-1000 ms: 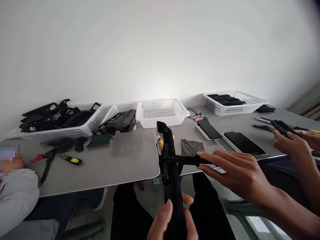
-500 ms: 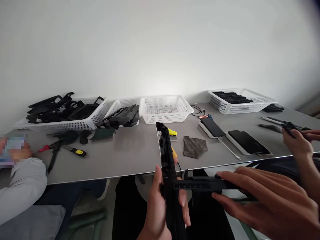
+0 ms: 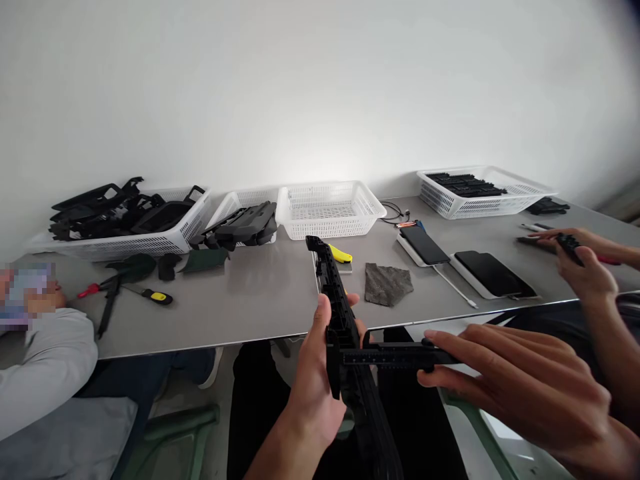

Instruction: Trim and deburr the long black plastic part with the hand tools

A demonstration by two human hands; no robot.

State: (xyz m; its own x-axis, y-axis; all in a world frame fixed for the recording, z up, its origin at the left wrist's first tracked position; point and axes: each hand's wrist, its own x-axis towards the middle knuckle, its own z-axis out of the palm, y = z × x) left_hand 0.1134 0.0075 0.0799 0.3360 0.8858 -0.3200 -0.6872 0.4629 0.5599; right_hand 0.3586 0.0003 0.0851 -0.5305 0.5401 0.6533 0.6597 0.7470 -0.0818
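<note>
Head view: a long black plastic part (image 3: 345, 333) is gripped at mid-length by the left hand (image 3: 315, 387), fingers closed around it, just in front of the bench (image 3: 250, 313) edge. A black caliper (image 3: 390, 355) is pinched in the right hand (image 3: 520, 387) and set crosswise against the part. A grey cloth (image 3: 387, 283) is seen beyond the hands.

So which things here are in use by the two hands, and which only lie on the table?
In use:
- long black plastic part, held in left hand
- black caliper, held in right hand

Lying about:
- grey cloth
- two phones
- empty white basket
- yellow-handled screwdriver
</note>
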